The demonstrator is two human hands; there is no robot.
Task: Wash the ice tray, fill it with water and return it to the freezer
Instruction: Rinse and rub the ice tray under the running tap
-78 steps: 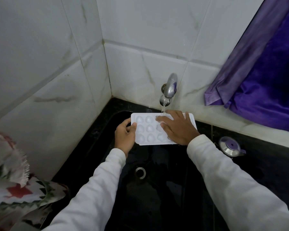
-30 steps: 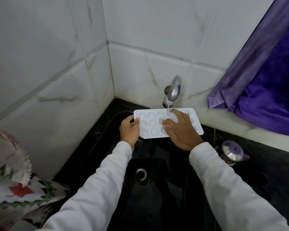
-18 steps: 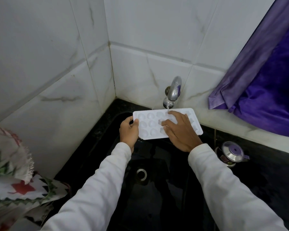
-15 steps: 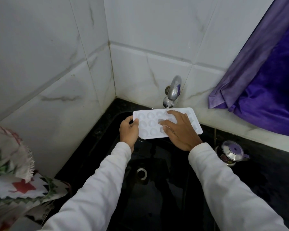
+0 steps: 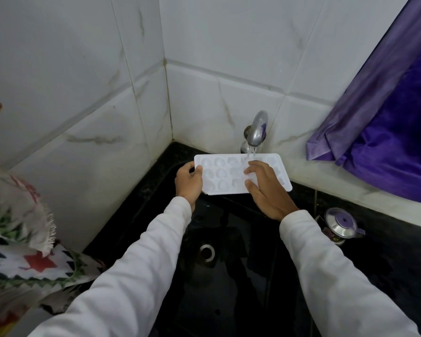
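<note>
One white plastic tray (image 5: 219, 177), rectangular, three rows of rounded cells, over glossy black sink (image 5: 229, 300), under one chrome tap (image 5: 257, 130), thin stream running. Left hand (image 5: 188, 184) grips tray's left end; right hand (image 5: 265, 190) lies flat on cells, fingers relaxed. One round steel lid (image 5: 340, 222), right counter.

- No text, brand, number or sign can be read anywhere in the view.
- Tray (image 5: 219, 176): only moulded hollows show on its white surface, with no lettering that can be read.
- Jar (image 5: 339, 223): low on its side is a dark patch that looks like a label, too small and blurred to read.
</note>
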